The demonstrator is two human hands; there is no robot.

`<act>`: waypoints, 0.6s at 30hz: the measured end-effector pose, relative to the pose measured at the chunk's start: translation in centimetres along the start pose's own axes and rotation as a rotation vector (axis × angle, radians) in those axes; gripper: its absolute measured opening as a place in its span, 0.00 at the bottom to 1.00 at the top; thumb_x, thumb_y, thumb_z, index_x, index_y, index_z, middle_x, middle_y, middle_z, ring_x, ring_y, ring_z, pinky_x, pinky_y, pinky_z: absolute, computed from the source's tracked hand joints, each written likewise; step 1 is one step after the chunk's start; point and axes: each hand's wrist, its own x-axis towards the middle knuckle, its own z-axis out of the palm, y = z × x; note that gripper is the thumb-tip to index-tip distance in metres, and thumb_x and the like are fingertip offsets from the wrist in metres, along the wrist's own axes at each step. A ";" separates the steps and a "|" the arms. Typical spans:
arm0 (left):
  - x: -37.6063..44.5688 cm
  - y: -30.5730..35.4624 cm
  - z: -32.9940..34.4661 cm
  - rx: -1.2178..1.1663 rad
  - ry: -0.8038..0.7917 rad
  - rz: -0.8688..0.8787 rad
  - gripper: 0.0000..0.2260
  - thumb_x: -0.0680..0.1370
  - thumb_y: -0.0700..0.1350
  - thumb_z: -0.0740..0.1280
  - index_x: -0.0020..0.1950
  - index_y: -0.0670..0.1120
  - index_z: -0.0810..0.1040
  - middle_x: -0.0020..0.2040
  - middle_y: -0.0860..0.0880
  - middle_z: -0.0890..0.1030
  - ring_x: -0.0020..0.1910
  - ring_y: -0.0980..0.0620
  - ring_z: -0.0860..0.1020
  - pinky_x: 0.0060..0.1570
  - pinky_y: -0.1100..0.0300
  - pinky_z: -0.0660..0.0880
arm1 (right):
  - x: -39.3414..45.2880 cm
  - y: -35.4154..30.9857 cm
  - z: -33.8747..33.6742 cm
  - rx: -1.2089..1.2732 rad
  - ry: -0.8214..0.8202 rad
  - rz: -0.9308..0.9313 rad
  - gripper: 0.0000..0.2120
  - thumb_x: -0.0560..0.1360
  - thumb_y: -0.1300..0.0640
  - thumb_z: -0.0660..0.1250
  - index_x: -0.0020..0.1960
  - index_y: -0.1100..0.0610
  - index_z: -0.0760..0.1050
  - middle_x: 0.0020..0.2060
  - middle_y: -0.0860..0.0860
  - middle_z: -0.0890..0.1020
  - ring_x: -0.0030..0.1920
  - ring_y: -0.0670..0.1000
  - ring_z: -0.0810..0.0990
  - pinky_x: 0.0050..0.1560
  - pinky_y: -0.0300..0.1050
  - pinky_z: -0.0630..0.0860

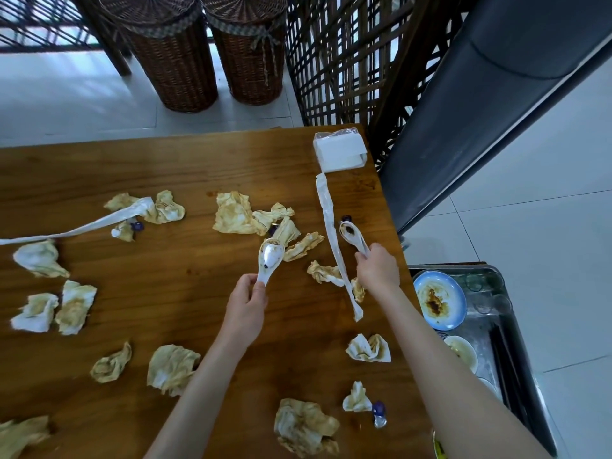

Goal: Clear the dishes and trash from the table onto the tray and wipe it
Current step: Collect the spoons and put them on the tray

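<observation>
Gripping one spoon each, both hands work mid-frame; plate fills tray at right, napkins remain, table unwiped.

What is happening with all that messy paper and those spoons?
A person is clearing a dirty brown wooden table. The left hand holds one white ceramic soup spoon by its handle, and the right hand holds another sauce-stained white spoon. Crumpled, brown-stained paper napkins still lie all over the table. Beside it, a metal tray already carries a stained blue-rimmed plate and a small bowl.
</observation>
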 end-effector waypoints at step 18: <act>-5.8 -0.3 8.7 -0.065 -0.088 0.091 0.09 0.82 0.47 0.54 0.46 0.50 0.71 0.32 0.52 0.66 0.28 0.56 0.64 0.25 0.63 0.61 | -2.6 7.9 -4.6 0.425 -0.151 -0.027 0.12 0.80 0.50 0.52 0.53 0.55 0.70 0.38 0.50 0.72 0.35 0.47 0.71 0.32 0.41 0.67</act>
